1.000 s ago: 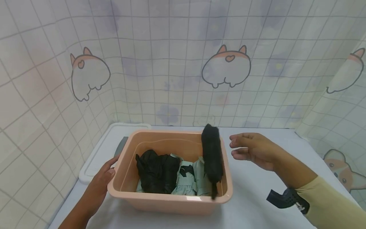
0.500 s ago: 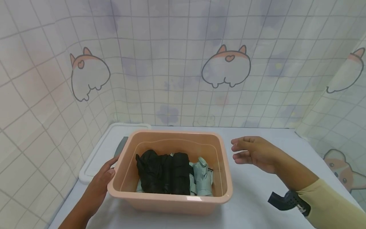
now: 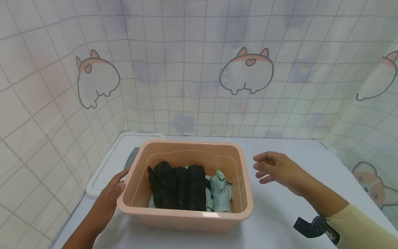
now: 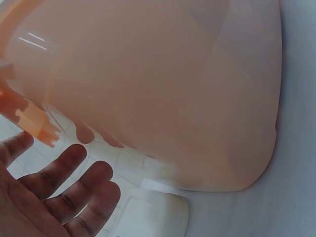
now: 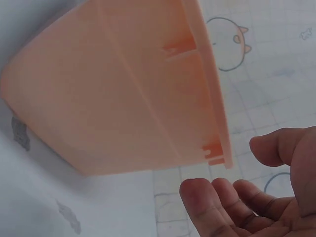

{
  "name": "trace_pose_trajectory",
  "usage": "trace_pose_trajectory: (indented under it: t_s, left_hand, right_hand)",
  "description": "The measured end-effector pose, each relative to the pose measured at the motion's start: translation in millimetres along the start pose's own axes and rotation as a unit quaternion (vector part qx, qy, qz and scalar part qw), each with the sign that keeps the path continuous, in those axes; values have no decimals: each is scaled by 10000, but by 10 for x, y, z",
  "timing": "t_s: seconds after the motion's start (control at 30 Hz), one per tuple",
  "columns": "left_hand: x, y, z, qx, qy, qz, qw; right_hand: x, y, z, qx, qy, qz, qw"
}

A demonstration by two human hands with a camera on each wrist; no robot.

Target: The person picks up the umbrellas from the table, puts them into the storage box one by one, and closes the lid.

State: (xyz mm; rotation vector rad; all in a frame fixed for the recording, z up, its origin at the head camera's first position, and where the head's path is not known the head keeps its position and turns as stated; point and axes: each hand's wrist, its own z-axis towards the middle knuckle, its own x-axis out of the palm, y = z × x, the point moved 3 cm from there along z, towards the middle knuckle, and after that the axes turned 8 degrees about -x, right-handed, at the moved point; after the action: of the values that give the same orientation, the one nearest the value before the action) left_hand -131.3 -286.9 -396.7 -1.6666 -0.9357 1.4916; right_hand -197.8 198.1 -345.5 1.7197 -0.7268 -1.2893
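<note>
A peach plastic tub stands on the white table in the head view. Inside it lie rolled black bundles of fabric, side by side. To their right are pale green rolled bundles, partly covered by the black ones. My left hand rests at the tub's left rim, fingers fairly straight along its outside; the left wrist view shows these fingers spread beneath the rim. To the right of the tub my right hand hovers with loosely bent fingers, holding nothing. The right wrist view shows a gap between its fingertips and the tub.
A white lid or board lies on the table behind the tub's left side, with a grey piece showing between. A patterned curtain surrounds the table at the back and sides.
A black bundle seen in mid-air over the tub's right side has dropped into the middle beside the other black fabric. My right hand has drifted slightly right and down; my left stays put.
</note>
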Motion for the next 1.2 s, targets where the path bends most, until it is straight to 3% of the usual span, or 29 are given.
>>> trace_pose_trajectory:
  t_s: [0.17, 0.33, 0.57, 0.73, 1.0, 1.13, 1.2]
  left_hand:
    - [-2, 25, 6, -41, -16, 26, 10000]
    - [-7, 43, 21, -57, -12, 10, 10000]
    - [-4, 64, 24, -157, 35, -89, 9998]
    - [-2, 66, 17, -119, -3, -64, 9999]
    - [1, 55, 35, -153, 4, -81, 9998]
    - [-6, 51, 41, -131, -16, -142, 9998]
    - [-11, 56, 44, -131, -28, -139, 9998]
  right_hand:
    - [31, 4, -81, -401, -254, -881, 9950]
    - [51, 57, -199, -1086, -581, -1939, 9733]
    - [121, 98, -327, -1605, -709, -2588, 9499]
    - [194, 147, -425, -2040, -724, -3342, 9173]
    - [263, 133, -611, -3623, -1026, -3745, 8473]
    - [327, 124, -685, -4205, -1070, -3567, 8273]
    - [367, 122, -718, -4407, -1053, -3457, 8217]
